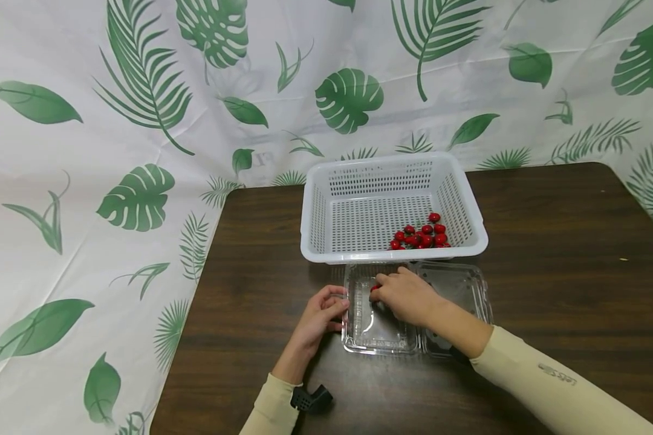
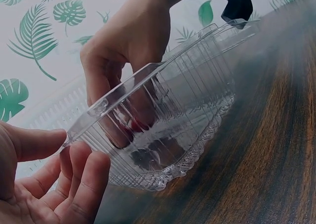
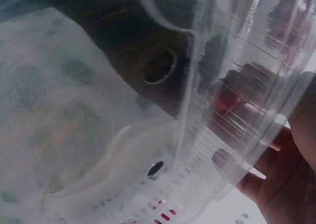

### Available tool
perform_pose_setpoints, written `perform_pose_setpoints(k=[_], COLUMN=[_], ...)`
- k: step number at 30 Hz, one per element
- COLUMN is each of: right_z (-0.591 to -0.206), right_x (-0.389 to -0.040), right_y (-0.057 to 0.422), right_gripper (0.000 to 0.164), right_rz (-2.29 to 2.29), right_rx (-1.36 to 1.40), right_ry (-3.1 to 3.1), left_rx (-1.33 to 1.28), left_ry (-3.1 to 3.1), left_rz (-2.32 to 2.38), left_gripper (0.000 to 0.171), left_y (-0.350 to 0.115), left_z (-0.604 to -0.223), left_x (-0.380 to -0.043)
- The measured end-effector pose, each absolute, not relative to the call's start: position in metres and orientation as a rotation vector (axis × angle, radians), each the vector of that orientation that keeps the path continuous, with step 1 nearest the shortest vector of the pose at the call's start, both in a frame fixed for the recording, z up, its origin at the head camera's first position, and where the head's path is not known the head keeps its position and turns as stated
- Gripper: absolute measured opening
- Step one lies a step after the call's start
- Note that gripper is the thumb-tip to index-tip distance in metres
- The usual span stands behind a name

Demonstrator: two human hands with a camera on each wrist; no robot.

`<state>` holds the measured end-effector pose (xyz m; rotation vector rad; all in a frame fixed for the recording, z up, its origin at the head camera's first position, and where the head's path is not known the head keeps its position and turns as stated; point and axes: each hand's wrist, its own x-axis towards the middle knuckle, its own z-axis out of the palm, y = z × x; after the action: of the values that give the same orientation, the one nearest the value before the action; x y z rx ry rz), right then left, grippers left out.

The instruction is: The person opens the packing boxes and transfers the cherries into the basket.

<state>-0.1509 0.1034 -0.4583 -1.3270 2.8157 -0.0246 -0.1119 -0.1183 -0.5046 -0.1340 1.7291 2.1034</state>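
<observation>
A clear plastic clamshell box lies open on the table, with its lid folded out to the right. At the box's left edge, my left hand pinches the rim between thumb and fingers. My right hand reaches down inside the box and holds a small red cherry tomato in its fingertips. Through the clear wall in the left wrist view, the tomato shows low near the box floor. The right wrist view looks through the plastic and is blurred.
Behind the box stands a white perforated basket, with several cherry tomatoes gathered in its front right corner. Everything is on a dark wood table. A white leaf-print cloth hangs behind and to the left.
</observation>
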Motion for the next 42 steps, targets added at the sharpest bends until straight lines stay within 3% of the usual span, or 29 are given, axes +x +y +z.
perform_pose_setpoints(k=[6,14,27,42], right_z=[-0.448,-0.424,-0.387,-0.389], right_x=[-0.150,-0.147,-0.159,-0.188], right_y=[0.105,0.113,0.142,0.180], right_gripper=[0.015,0.026,0.026,0.020], right_rz=[-0.126,-0.281,-0.508,-0.672], right_rx=[-1.397,-1.443,-1.394,-1.178], right_ry=[2.820,2.857,2.972,3.149], left_rx=[-0.128,-0.122,-0.122,-0.114], left_ry=[1.728,1.723,1.738,1.757], left_rz=[2.106,2.114,2.111,2.097], left_gripper=[0.033,0.033,0.034,0.035], left_y=[-0.119,-0.119,-0.121,-0.122], left_z=[-0.505,-0.505,-0.505,-0.504], left_x=[-0.112,-0.112,-0.112,-0.112])
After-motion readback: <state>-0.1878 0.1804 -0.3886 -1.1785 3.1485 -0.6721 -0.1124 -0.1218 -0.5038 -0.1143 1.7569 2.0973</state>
